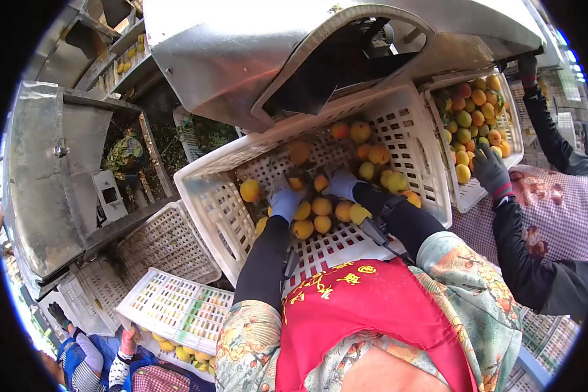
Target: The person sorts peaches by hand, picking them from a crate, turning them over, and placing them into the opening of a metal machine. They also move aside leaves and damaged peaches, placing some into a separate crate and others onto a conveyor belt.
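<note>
The white crate (222,222) before you, at the frame's center, holds yellow-orange fruit (321,206) along its near side and right; at upper right, another crate (464,196) is heaped with fruit. Your left hand (285,201) and right hand (342,185) reach inside among the fruit; you can't tell how wide the fingers of either open, or whether they grip any.

Head cam, wearer's POV, facing fwd & down; wide-angle, close above wht crate (209,215)
</note>
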The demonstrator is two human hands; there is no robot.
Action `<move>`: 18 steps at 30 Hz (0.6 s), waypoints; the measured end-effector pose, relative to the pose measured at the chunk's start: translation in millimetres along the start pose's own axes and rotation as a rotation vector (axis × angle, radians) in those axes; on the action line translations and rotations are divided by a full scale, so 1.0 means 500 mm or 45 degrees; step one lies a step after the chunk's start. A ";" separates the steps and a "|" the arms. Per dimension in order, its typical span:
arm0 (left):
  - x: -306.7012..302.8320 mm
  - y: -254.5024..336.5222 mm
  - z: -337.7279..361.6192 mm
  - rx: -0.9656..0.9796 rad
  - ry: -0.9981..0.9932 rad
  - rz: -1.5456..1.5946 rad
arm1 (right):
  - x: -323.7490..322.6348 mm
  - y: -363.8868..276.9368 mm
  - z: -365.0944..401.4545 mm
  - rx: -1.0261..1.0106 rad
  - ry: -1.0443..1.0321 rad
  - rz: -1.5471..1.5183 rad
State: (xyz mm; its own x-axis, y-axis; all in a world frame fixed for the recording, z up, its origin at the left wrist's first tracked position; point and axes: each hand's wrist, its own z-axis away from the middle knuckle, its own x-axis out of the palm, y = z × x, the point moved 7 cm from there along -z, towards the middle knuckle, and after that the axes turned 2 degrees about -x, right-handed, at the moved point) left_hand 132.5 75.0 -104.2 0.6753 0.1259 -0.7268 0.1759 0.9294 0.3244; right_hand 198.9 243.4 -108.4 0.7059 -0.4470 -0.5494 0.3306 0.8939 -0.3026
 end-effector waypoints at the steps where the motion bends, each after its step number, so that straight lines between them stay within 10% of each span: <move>1: 0.031 -0.051 -0.033 -0.098 -0.105 0.398 | -0.006 -0.002 0.010 -0.001 0.009 -0.010; 6: -0.139 0.058 0.073 -0.059 -0.453 2.092 | -0.168 -0.077 0.125 -0.514 0.989 -0.263; 8: -0.216 0.156 0.121 0.375 -1.125 2.836 | -0.231 -0.137 0.201 -0.635 1.138 -0.234; 16: -0.366 0.212 0.212 0.748 -0.796 2.802 | -0.364 -0.240 0.419 -0.938 1.251 -0.506; 18: -0.370 0.213 0.218 0.753 -0.707 2.872 | -0.373 -0.240 0.436 -0.652 1.240 -0.559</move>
State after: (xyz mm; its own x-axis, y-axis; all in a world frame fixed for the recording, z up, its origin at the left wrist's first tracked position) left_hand 104.5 112.9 131.0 0.0702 0.2270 0.9714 -0.7619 -0.6163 0.1991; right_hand 164.4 226.3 200.1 -0.2534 -0.7462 -0.6156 -0.0201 0.6403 -0.7679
